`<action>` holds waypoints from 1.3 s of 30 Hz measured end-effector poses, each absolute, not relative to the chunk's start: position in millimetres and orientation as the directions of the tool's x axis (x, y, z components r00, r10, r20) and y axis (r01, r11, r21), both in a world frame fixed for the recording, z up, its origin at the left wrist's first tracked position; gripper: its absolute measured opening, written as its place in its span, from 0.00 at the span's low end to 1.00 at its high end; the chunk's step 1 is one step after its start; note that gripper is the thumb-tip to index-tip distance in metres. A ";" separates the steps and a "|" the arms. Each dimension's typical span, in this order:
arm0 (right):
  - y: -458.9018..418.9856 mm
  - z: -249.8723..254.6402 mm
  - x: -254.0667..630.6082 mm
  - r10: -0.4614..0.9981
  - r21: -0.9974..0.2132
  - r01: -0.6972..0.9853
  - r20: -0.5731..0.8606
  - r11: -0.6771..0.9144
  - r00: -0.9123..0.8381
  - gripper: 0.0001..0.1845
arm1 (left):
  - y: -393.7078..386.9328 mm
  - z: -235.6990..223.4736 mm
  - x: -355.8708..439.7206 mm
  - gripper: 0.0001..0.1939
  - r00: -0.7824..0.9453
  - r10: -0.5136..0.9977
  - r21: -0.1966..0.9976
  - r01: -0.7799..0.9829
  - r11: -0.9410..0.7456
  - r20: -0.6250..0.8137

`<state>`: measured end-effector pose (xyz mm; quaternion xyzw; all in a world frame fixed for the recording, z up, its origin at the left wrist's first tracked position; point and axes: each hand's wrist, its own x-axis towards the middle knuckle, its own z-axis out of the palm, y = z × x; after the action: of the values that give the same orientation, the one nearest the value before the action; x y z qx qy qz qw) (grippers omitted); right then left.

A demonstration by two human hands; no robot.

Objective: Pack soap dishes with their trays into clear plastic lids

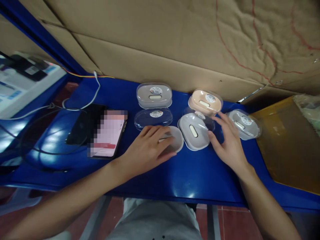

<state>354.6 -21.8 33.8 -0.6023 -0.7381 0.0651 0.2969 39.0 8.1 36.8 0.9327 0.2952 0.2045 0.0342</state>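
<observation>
On blue table [200,180], pale-grey dish [203,130] lies between hands, just left of right hand's [231,146] spread fingers, the nearer; long axis slants away-left. Left hand's [142,150] fingers bent over second dish [178,141]; grip unclear.

Glossy blue tabletop [160,180]; clear plastic lids [153,118].

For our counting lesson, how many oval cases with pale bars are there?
5: the back-left case, the peach case right of it, the far-right case, the middle case beside the right hand, the half-hidden case under the left hand.
</observation>
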 end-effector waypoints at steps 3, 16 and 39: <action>-30.3 36.7 339.3 0.856 -0.245 0.889 0.455 0.386 -0.246 0.16 | 8.6 41.1 37.5 0.20 0.737 0.581 0.164 0.562 -0.811 0.346; -33.0 37.8 334.2 0.831 -0.186 0.814 0.218 0.550 -0.512 0.21 | 1.2 43.5 36.1 0.14 0.814 0.483 0.187 0.446 -0.876 0.323; -21.8 37.5 362.5 0.880 -0.347 0.814 0.281 0.465 -0.383 0.18 | 21.6 34.5 34.1 0.18 0.610 0.637 0.118 0.672 -0.731 0.471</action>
<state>362.5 -21.8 37.5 -0.5116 -0.8280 0.0760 0.2163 34.1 21.6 34.5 0.8966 0.3651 0.2481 -0.0351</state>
